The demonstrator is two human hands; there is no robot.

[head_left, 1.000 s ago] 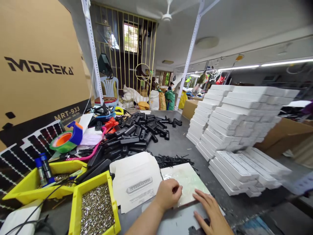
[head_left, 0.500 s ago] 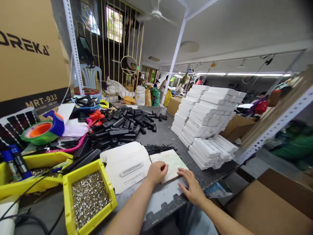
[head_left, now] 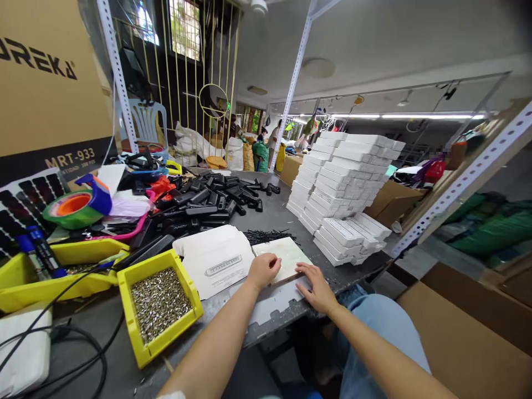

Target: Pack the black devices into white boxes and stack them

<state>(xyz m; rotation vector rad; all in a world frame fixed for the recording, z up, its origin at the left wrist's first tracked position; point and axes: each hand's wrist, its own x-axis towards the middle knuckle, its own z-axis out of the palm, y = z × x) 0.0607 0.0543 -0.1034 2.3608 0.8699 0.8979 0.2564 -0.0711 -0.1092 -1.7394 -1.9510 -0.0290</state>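
My left hand (head_left: 265, 270) is curled with thumb and fingertips together, resting on a pale, flat, square pad (head_left: 285, 256). Whatever its fingertips may pinch is too small to make out. My right hand (head_left: 318, 287) has its fingers stretched out and apart, the tips touching the pad's near right edge. Left of the pad lies white paper printed with a long slim device (head_left: 224, 249). Just behind the pad is a heap of thin black sticks (head_left: 270, 236). A grey-white sheet (head_left: 274, 305) with a notched edge lies under my hands along the table edge.
A yellow bin (head_left: 195, 305) of small metal pieces stands at left, near a second yellow bin (head_left: 95, 246) with markers. Black plastic handles (head_left: 203, 210) are piled behind. Stacked white boxes (head_left: 332, 188) rise at right. A tape roll (head_left: 68, 208) and cables (head_left: 95, 343) lie at left.
The view has tipped downward, so more of the knees shows and things sit higher in the picture. Both hands keep nearly the same pose at the pad.
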